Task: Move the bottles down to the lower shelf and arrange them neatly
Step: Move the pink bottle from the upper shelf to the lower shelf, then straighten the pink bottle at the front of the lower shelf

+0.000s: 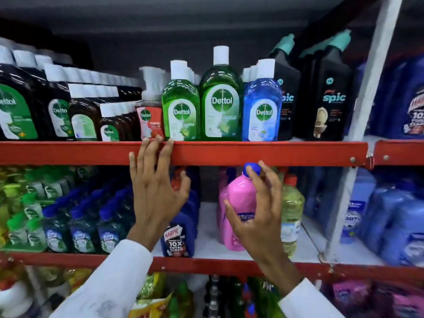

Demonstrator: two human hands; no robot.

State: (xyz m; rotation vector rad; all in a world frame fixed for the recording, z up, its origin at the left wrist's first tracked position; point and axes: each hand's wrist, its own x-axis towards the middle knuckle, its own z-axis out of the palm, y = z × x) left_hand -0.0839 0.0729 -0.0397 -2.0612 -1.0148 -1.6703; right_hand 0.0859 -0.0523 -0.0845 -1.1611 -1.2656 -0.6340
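The upper shelf (252,153) carries Dettol bottles: a small pump bottle (150,118), a green bottle (180,109), a taller green bottle (221,99) and a blue bottle (262,106). On the lower shelf (207,228) stand a dark blue Harpic bottle (177,239) and a pink bottle (241,193) with a blue cap. My left hand (156,193) is open, its fingertips at the upper shelf's red edge below the pump bottle, its thumb by the Harpic bottle's red cap. My right hand (259,216) is spread in front of the pink bottle, a fingertip on its cap.
Brown Dettol bottles (59,106) fill the upper left, black Spic bottles (330,95) the upper right. A yellow bottle (292,207) stands right of the pink one. Green and blue bottles (80,226) crowd the lower left. A white upright post (358,134) bounds the bay.
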